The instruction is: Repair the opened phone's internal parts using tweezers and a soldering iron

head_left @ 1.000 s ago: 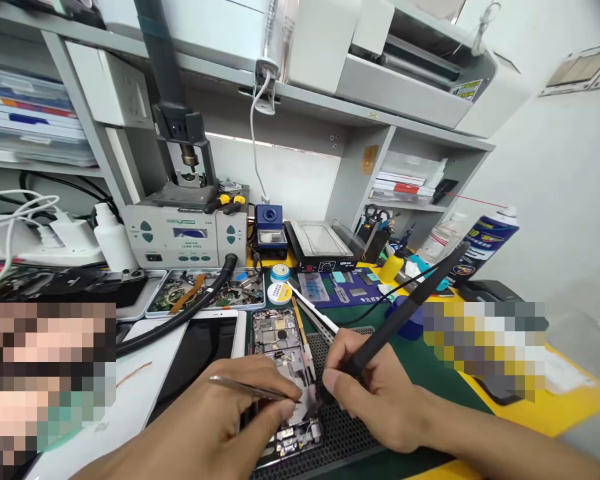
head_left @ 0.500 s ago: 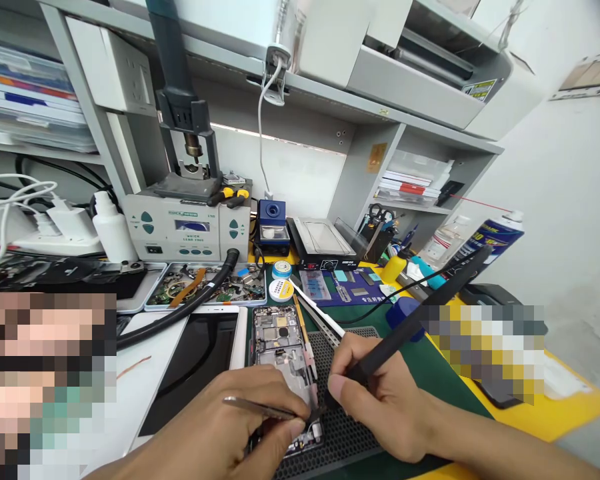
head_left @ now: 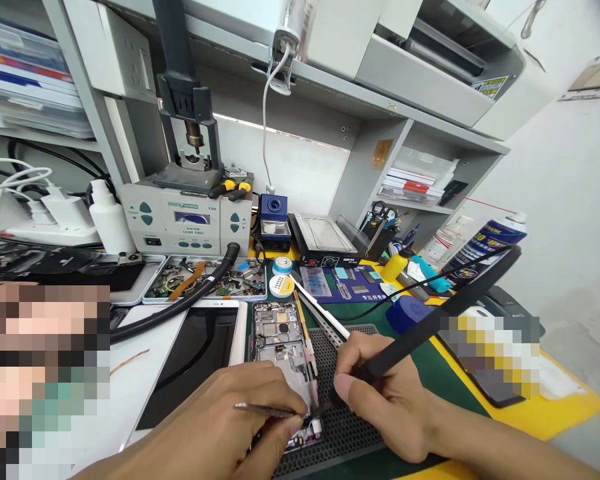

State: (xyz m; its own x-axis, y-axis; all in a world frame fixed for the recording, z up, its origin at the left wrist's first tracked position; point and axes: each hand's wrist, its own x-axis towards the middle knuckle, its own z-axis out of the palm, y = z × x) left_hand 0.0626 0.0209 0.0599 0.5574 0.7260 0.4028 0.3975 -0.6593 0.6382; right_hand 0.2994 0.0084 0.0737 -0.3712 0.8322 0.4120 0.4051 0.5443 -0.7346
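Observation:
My left hand [head_left: 245, 420] pinches metal tweezers [head_left: 265, 409] whose tips point right, over the lower end of an opened phone [head_left: 280, 333]. The phone's inner frame and parts are exposed, and my left hand covers part of its lower half. In my right hand [head_left: 385, 393] is a black soldering iron [head_left: 430, 323], gripped like a pen, with its handle slanting up to the right. Its tip reaches toward the lower right edge of the phone, close to the tweezers' tips. Whether the two tips touch anything I cannot tell. A black perforated mat [head_left: 355, 427] lies under the phone.
A white tablet [head_left: 195, 373] lies left of the phone. Behind stand a rework station [head_left: 190, 220], a tray of circuit boards [head_left: 155, 293] and a blue soldering iron stand [head_left: 274, 220]. A black hose [head_left: 180, 312] crosses the tray. A blue spray can [head_left: 490, 253] stands right.
The view has shifted slightly. My right hand with the soldering iron has moved a little to the right. My left hand still holds the tweezers at the phone's lower end.

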